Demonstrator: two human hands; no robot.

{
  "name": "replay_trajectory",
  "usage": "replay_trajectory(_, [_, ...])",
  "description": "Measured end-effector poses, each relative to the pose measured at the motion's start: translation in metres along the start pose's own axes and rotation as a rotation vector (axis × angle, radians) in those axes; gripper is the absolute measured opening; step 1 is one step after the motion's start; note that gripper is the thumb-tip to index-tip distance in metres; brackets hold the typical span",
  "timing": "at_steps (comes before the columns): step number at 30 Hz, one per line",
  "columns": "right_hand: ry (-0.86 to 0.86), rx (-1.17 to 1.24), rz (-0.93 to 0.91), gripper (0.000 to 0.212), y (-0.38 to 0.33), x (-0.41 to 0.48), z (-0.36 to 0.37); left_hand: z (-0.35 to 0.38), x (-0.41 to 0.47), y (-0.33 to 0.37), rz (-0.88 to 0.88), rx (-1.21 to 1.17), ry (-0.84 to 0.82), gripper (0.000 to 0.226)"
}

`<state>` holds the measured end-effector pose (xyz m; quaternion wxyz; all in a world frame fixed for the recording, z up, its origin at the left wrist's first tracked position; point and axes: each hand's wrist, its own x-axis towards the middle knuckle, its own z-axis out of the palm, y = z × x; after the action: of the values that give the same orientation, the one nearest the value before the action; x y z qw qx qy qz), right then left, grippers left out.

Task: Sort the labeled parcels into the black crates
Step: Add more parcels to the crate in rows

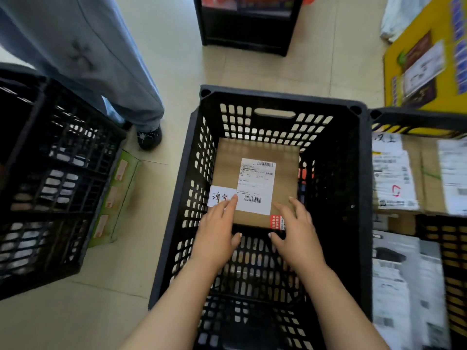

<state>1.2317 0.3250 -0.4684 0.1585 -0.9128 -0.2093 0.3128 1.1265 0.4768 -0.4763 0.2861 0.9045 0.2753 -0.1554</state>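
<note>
My left hand (217, 228) and right hand (297, 231), set apart, each pinched the near edge of the parcel (227, 168) inside the black crate (278, 96), toward its far wall; I judged lowering it level, label (256, 185) up, best.

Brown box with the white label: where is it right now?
In the head view, the box is inside the middle crate, toward its far wall, with the left hand and right hand holding its near edge.
</note>
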Motion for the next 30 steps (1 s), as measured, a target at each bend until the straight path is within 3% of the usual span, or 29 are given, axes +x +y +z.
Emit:
replay_trajectory(9, [0.01, -0.072, -0.413, 0.057, -0.114, -0.109, -0.112, -0.13, -0.13, 0.055, -0.003, -0.12, 0.374, 0.072])
replay_trajectory(16, [-0.017, -0.072, -0.768, 0.05, -0.201, -0.216, -0.155, -0.198, -0.284, 0.059, -0.187, -0.108, 0.653, 0.069])
replay_trajectory(22, [-0.051, 0.002, -1.077, 0.053, -0.283, -0.316, -0.134, -0.234, -0.427, 0.035, -0.422, -0.057, 0.905, 0.059])
replay_trajectory(30, [-0.224, -0.018, -1.443, 0.052, -0.37, -0.488, -0.042, -0.224, -0.629, -0.018, -0.717, -0.061, 1.156, 0.056])
